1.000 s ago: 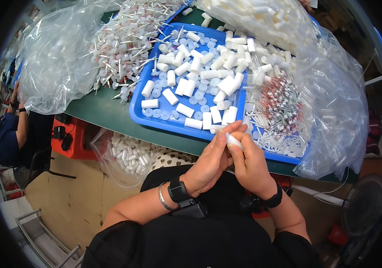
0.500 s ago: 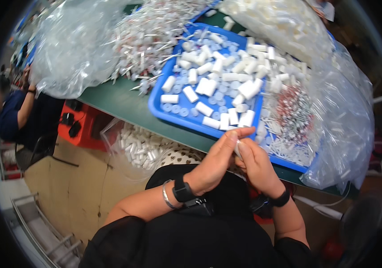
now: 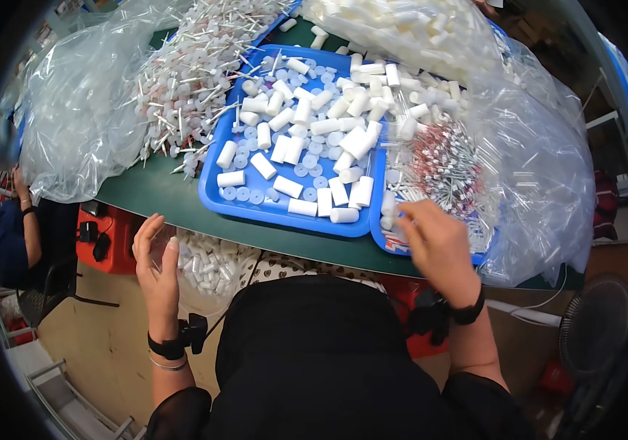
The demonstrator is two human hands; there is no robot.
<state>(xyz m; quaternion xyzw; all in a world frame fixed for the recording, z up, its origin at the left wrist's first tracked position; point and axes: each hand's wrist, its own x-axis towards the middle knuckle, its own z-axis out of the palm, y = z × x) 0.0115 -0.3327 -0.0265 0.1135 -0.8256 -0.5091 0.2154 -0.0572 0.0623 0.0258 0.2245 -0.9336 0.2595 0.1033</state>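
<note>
My left hand is raised in front of the table edge, thumb and fingers apart, with nothing in it. Below and beside it hangs a clear bag of white cylinders. My right hand reaches over the near left corner of the right blue tray, fingers bent and drawn together. Whatever its fingertips hold, if anything, is hidden. White foam-like cylinders and translucent round discs lie in the larger blue tray. Thin pins with red and silvery parts are heaped in the right tray.
A pile of white sticks with translucent discs covers the table's far left beside a clear plastic bag. Another bag of white cylinders lies at the back. A person sits at the left; a fan stands at the right.
My hands were together at the tray's near edge, pinching a small white piece. They have parted: the left moved left and opened, the right moved to the right tray. The white piece is out of sight.
</note>
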